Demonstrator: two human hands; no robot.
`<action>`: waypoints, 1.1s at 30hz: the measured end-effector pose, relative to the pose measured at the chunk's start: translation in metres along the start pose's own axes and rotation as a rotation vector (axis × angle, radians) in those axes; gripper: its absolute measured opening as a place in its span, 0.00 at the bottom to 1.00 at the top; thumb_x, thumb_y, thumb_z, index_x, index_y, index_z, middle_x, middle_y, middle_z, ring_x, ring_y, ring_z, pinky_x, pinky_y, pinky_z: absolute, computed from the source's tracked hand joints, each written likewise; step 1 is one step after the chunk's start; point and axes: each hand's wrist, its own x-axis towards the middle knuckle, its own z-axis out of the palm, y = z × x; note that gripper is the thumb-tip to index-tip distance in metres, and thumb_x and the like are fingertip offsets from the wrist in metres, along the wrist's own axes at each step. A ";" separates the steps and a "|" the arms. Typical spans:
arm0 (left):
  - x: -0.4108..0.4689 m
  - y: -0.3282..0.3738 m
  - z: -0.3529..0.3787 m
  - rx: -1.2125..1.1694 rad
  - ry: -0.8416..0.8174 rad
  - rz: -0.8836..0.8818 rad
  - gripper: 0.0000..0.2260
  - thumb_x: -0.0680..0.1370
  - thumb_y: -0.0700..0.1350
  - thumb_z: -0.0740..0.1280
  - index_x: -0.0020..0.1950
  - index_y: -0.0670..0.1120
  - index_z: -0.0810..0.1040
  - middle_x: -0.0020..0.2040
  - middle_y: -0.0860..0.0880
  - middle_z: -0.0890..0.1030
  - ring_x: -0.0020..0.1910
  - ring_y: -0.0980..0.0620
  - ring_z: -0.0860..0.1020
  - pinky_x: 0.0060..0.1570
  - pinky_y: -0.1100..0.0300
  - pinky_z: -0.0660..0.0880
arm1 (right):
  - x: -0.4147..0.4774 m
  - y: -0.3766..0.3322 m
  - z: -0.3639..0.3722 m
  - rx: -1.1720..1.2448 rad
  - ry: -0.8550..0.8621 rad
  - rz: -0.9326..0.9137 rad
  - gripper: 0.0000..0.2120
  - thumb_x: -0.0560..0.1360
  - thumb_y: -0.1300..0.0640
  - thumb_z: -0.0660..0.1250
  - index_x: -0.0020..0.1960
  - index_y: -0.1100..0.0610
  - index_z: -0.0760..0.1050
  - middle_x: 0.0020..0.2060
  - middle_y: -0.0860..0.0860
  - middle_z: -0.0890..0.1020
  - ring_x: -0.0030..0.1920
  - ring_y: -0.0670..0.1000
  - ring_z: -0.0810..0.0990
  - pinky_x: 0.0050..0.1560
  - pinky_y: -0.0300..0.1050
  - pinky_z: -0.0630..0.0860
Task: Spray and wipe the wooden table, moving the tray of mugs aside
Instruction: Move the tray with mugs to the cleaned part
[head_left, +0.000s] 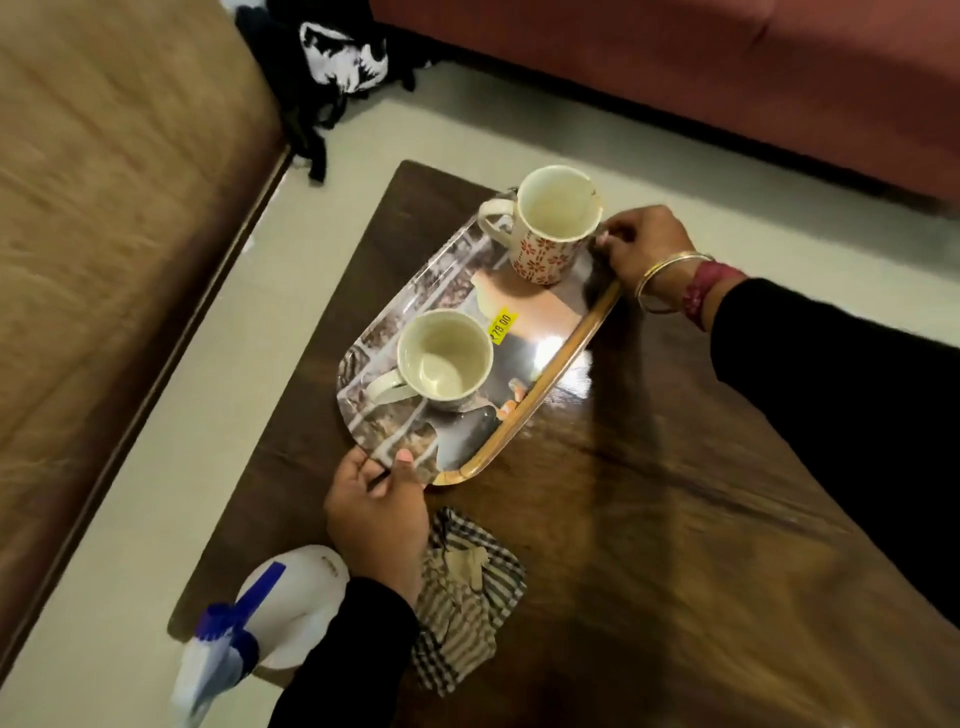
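A glossy printed tray (540, 343) with a tan rim lies slantwise on the dark wooden table (649, 519), towards its far left corner. Two empty cream mugs stand on it: a plain one (444, 358) at the near end and one with red flower print (556, 223) at the far end. My left hand (376, 512) grips the tray's near end, thumb on top. My right hand (641, 249) grips the far end beside the flowered mug. A white spray bottle (260, 613) with a blue trigger and a checked cloth (465, 592) sit at the table's near left.
A brown bed or sofa (114, 234) runs along the left, across a strip of pale floor (171, 431). A reddish sofa (701, 67) spans the far side. A black and white bag (337, 57) lies on the floor between them.
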 end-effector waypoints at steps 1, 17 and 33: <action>-0.006 0.004 0.001 0.008 -0.044 0.015 0.16 0.77 0.40 0.75 0.64 0.48 0.82 0.45 0.58 0.87 0.45 0.59 0.87 0.53 0.47 0.85 | -0.014 0.018 -0.012 0.021 0.021 0.043 0.08 0.81 0.56 0.70 0.56 0.56 0.86 0.45 0.52 0.84 0.48 0.52 0.81 0.49 0.43 0.74; -0.117 0.013 0.096 0.371 -0.681 0.276 0.18 0.78 0.33 0.72 0.67 0.47 0.82 0.36 0.61 0.82 0.36 0.65 0.81 0.49 0.63 0.82 | -0.289 0.319 -0.098 0.575 0.313 0.609 0.09 0.79 0.67 0.71 0.42 0.57 0.82 0.27 0.46 0.77 0.24 0.38 0.71 0.31 0.34 0.71; -0.154 -0.037 0.157 0.545 -0.711 0.350 0.18 0.78 0.35 0.73 0.68 0.45 0.81 0.50 0.53 0.86 0.51 0.50 0.85 0.62 0.46 0.81 | -0.345 0.408 -0.079 0.777 0.379 0.691 0.07 0.82 0.65 0.69 0.53 0.71 0.77 0.37 0.58 0.73 0.35 0.51 0.73 0.32 0.37 0.81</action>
